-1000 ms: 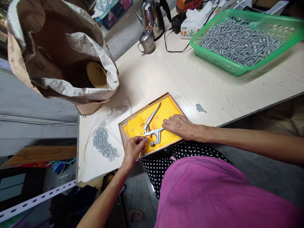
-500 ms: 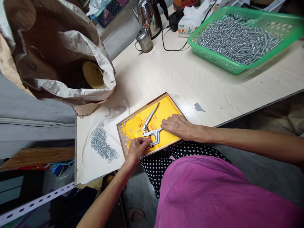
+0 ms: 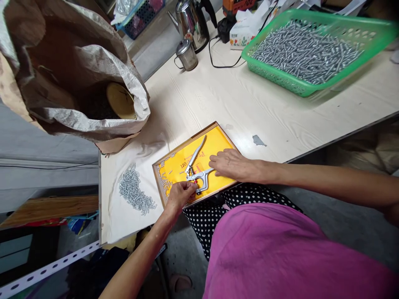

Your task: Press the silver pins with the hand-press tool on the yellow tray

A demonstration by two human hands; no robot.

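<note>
Head view — silver metal hand-press pliers lie in a shallow wooden tray with yellow lining at the near edge of the pale wood-grain tabletop. Left hand has its fingers pinched at the pliers' head; what they grip is too small to tell. Right hand rests flat, fingers released, on the pliers' lower handle. Loose pile of small silver metal pins lies left of the tray — green plastic basket of the same pins sits far right.

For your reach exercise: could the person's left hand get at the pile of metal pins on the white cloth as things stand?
Probably yes. The left hand is at the tray's near corner, and the pins lie just beyond the tray's left rim on the cloth, with nothing between.
</note>
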